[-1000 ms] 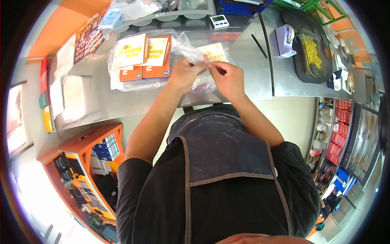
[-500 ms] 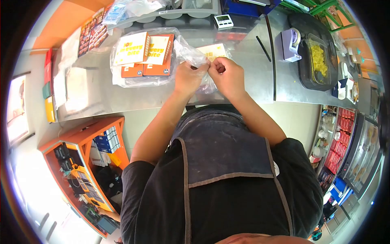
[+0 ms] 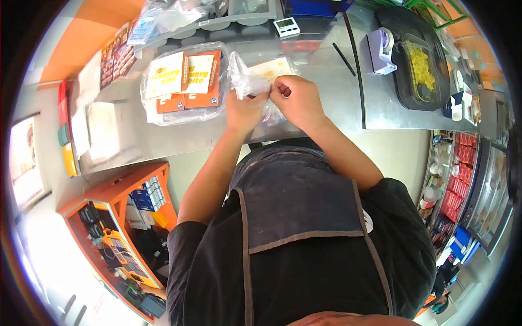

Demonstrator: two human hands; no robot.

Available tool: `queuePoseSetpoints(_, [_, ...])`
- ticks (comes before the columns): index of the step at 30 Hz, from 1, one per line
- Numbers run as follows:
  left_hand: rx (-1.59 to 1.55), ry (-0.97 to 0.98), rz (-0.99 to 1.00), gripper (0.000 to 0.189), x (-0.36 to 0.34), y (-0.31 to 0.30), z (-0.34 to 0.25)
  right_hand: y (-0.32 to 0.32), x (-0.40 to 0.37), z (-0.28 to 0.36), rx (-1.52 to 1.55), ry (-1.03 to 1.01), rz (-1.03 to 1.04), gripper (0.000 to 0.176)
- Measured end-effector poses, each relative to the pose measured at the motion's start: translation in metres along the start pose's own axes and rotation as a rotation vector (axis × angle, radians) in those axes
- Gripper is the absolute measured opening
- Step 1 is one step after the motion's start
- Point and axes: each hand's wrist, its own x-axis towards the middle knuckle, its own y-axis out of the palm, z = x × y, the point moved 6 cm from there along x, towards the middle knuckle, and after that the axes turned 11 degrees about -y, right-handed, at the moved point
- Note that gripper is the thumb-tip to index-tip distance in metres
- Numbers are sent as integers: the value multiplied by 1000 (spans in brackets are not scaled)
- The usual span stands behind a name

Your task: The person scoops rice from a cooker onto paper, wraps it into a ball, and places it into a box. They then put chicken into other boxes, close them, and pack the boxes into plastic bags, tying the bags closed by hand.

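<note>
Close together at the near side of the steel table, both hands pinch the gathered top of a clear plastic bag [image 3: 242, 81]. My left hand [image 3: 244, 113] has its fingers closed on the bunched plastic. My right hand [image 3: 299, 103] is curled, thumb and forefinger pressed on the same bag beside the left. Beyond the hands, a white box with yellow print [image 3: 273, 67] shows partly through the plastic. To the left, another clear bag [image 3: 163, 119] encloses several orange-and-white boxes [image 3: 201, 79]. The exact pinch point is too small to make out.
A white timer [image 3: 287, 26], a black stick [image 3: 343, 58] and a tape dispenser [image 3: 381, 51] stand on the steel table [image 3: 326, 108]. Farther right, a clear container of yellow food [image 3: 421, 68] rests on a black tray. A grey cup holder [image 3: 217, 22] lines the back.
The view has shifted slightly, so the table things sit a little farther left. Both hands keep their pinch on the bag, and its loose plastic stands up more beside my left hand.
</note>
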Motion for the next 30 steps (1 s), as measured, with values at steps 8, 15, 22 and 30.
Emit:
queuePoseSetpoints(8, [-186, 198, 28, 26, -2, 7, 21, -3, -3, -13, 210, 187, -61, 15])
queuePoseSetpoints(15, [-137, 317, 16, 27, -9, 6, 21, 2, -13, -25, 421, 356, 34, 14])
queuePoseSetpoints(22, [-346, 293, 43, 27, -7, 7, 22, 8, -16, -30, 448, 357, 36, 16])
queuePoseSetpoints(30, [-183, 376, 99, 31, -11, 5, 23, 13, -18, -36, 582, 391, 22, 13])
